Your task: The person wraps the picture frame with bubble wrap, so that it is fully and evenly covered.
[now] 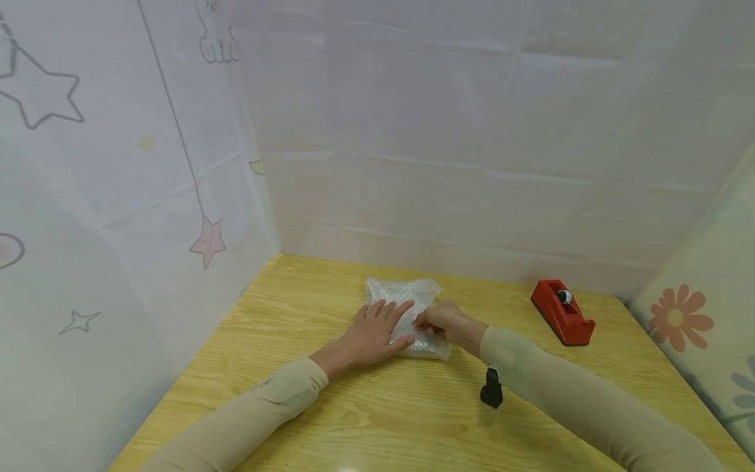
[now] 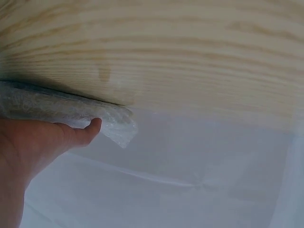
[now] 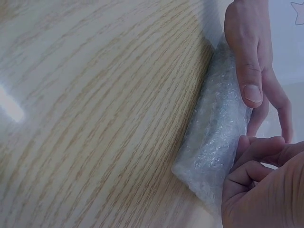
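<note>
A flat package in clear bubble wrap (image 1: 407, 290) lies on the table toward the back. My left hand (image 1: 373, 333) rests on its left part with the fingers spread and straight. In the left wrist view the thumb of my left hand (image 2: 42, 142) lies along the near side of the wrap (image 2: 114, 122). My right hand (image 1: 445, 319) is at the package's right side, fingers curled. In the right wrist view my right hand (image 3: 266, 180) pinches at the top of the bubble wrap (image 3: 213, 128); its fingertips are partly hidden.
A red tape dispenser (image 1: 563, 313) with a roll of tape stands at the back right of the wooden table (image 1: 330, 419). A small black object (image 1: 491, 389) shows below the right sleeve. Printed cloth walls (image 1: 472, 131) enclose the table at the back and sides.
</note>
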Demonstrator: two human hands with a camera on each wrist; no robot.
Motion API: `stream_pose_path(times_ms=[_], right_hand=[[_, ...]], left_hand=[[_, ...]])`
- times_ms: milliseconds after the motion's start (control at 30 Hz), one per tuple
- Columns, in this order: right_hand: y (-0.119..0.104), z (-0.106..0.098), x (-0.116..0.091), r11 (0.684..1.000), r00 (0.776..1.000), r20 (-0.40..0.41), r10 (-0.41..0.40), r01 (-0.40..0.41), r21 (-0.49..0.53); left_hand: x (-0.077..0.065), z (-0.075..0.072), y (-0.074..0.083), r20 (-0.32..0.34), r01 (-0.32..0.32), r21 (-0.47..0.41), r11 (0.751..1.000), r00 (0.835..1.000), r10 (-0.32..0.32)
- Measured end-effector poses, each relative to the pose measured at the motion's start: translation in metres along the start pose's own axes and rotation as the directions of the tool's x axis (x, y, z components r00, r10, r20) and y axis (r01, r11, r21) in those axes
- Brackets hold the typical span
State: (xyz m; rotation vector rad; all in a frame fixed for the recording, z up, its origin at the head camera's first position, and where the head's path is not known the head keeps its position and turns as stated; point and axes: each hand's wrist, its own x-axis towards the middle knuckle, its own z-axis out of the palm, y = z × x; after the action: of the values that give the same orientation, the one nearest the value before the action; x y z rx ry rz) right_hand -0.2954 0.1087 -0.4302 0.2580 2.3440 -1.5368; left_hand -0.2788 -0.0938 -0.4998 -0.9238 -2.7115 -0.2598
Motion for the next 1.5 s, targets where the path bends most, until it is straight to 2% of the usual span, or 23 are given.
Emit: stream_pose_path(times_ms=[167, 400, 733, 1133, 1500], right_hand=[[-0.0008, 0.0002, -0.0002, 1.0, 1.0, 0.0, 0.01, -0.01, -0.008], [-0.0015, -0.0006, 0.0006, 0.999, 0.999, -0.002, 0.033, -0.033, 0.007], [0.0004, -0.0038, 0.0002, 0.999, 0.999, 0.018, 0.038, -0.038, 0.013], [0.0, -0.0063, 0.003, 0.998, 0.998, 0.041, 0.057, -0.058, 0.007], [0.0041, -0.009, 0.0009, 0.999, 0.998, 0.056, 0.018, -0.015, -0.047]], left_hand=[[-0.0008, -0.0006, -0.0003, -0.023, -0.024, -0.038, 0.999, 0.999, 0.023], [-0.0011, -0.0007, -0.0018, 0.014, -0.029, -0.143, 0.989, 0.999, 0.031], [-0.0015, -0.0041, 0.0006, 0.091, -0.005, -0.114, 0.994, 0.996, 0.015], [-0.0019, -0.0053, 0.001, 0.088, -0.016, -0.097, 0.995, 0.996, 0.025], [-0.0006, -0.0077, 0.0012, 0.123, -0.022, -0.092, 0.996, 0.992, 0.033]])
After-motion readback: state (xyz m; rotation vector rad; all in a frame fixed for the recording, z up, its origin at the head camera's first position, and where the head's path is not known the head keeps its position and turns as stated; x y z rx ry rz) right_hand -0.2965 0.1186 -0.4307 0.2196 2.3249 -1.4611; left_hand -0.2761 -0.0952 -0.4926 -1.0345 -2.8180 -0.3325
